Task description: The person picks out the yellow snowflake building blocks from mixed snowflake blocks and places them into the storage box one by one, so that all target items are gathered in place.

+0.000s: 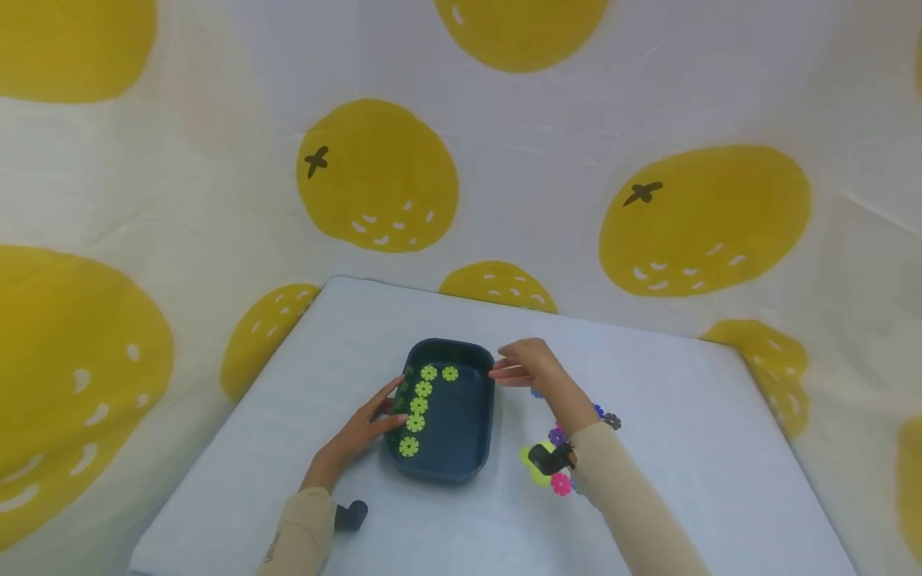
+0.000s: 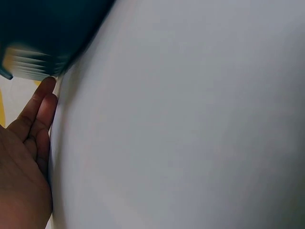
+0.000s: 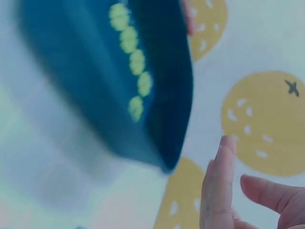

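A dark teal tray stands on the white-covered table. Inside, several yellow-green notched plastic discs form a line along its left side, and another disc lies beside the line's far end. My left hand rests against the tray's left edge, thumb at the rim. In the left wrist view its straight fingers reach to the tray's outer side. My right hand hovers by the far right rim, holding nothing; the right wrist view shows its thumb apart from the extended fingers.
Partly under my right forearm, loose discs lie on the table: pink, purple, dark grey, yellow-green and blue. A white cloth printed with large yellow fruit hangs behind the table.
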Action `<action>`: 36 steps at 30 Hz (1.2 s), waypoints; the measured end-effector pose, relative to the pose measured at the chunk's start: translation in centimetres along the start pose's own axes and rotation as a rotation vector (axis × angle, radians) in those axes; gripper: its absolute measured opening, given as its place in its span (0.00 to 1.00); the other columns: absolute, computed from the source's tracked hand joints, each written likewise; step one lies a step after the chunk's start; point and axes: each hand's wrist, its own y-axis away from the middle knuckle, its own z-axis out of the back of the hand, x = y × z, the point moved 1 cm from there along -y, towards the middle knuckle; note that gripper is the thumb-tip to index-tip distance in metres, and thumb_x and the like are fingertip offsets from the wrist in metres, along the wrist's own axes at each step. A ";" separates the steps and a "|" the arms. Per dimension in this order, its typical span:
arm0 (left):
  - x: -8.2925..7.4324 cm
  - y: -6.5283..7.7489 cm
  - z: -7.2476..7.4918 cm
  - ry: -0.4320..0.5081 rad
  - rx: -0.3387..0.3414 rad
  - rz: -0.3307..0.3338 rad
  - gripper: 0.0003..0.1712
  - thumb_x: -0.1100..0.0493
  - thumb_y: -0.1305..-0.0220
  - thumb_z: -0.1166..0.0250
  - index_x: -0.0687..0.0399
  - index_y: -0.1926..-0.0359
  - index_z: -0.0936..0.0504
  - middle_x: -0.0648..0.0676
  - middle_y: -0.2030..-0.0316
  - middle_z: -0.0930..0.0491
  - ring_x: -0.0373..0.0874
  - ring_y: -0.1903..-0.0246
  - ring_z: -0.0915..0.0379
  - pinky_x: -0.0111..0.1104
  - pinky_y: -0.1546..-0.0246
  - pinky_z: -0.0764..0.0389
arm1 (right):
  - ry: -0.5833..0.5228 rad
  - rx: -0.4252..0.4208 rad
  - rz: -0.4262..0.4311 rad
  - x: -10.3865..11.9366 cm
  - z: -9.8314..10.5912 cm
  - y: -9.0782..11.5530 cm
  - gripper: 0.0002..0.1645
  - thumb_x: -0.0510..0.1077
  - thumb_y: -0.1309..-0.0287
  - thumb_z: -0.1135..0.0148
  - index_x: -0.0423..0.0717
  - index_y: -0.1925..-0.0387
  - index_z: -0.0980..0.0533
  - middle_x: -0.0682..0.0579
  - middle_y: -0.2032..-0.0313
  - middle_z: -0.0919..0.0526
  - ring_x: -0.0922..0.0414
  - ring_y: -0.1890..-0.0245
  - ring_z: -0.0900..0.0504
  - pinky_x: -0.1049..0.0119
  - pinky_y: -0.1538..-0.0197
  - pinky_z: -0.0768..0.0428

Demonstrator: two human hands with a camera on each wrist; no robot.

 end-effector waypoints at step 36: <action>-0.1 -0.1 -0.1 -0.009 0.021 0.036 0.42 0.41 0.33 0.37 0.15 0.26 0.50 0.59 0.28 0.38 0.59 0.29 0.44 0.65 0.30 0.49 | 0.916 0.128 0.565 -14.0 9.7 1.2 0.26 0.44 0.51 0.23 0.60 0.48 0.18 0.53 0.61 0.31 0.56 0.56 0.34 0.62 0.55 0.30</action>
